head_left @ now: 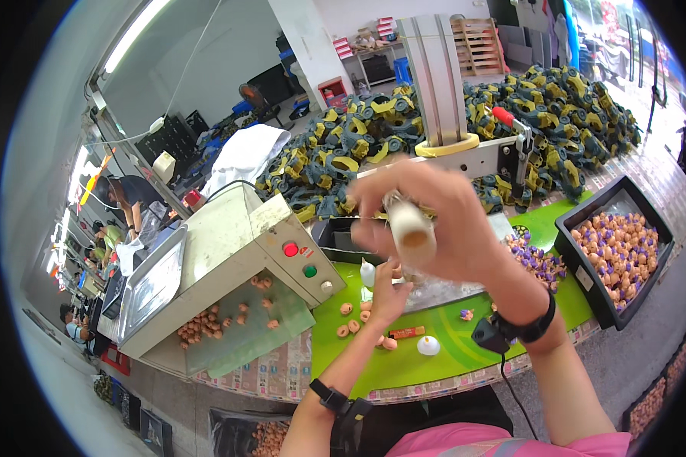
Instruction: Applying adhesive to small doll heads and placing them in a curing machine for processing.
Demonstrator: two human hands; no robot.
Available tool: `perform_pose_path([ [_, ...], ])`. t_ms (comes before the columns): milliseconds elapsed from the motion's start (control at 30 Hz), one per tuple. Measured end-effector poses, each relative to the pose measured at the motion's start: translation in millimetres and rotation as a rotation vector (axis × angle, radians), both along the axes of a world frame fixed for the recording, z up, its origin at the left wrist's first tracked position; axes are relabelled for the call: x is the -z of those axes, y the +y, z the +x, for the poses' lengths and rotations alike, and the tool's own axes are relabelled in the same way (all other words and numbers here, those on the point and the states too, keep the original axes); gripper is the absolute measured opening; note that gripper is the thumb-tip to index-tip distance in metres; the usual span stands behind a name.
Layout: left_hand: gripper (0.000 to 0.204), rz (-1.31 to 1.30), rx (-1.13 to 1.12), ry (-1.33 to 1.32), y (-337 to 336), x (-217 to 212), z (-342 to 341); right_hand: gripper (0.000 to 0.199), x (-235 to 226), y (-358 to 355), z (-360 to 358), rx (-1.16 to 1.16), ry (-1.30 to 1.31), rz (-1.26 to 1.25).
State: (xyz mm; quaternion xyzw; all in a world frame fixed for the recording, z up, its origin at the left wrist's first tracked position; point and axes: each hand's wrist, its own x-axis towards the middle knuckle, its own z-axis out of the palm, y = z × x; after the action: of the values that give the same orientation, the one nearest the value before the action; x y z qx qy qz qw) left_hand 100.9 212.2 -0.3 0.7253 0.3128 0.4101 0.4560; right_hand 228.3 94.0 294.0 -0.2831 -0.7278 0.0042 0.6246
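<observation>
Raised over the workbench, my right hand (442, 217) is wrapped round a white, bottle-like cylinder (411, 228) with a tan round end; motion blurs both. Lower down, my left hand (391, 295) has its fingers drawn together by a sheet of clear plastic (450, 293); what they pinch, if anything, is too small to tell. A small white squeeze bottle (367, 273) stands just left of those fingers. Several peach-coloured round pieces (354, 326) lie around my left wrist on the green mat (335, 358). Nearer me are an orange stick-shaped packet (406, 333) and a white domed cap (428, 346).
A beige machine (229, 251) with red and green buttons stands left, peach pieces on its chute. A black tray (587, 274) of peach-and-purple pieces is right, loose ones (537, 259) beside it. Behind are a clamp stand (434, 84) and heaped yellow-and-grey toy cars (343, 152). Other people work far left.
</observation>
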Motion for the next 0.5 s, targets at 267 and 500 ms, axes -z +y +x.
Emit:
perform_pose_path([
  [267,0.042,0.028,-0.025,0.021,-89.3,-43.3,-54.5,0.044,104.4,-50.1,4.3,0.226,-0.240,-0.087],
  [500,0.031,0.268,-0.192,0.271,-157.4,-44.9,-94.5,0.033,208.6,-29.2,31.3,0.204,-0.208,-0.628],
])
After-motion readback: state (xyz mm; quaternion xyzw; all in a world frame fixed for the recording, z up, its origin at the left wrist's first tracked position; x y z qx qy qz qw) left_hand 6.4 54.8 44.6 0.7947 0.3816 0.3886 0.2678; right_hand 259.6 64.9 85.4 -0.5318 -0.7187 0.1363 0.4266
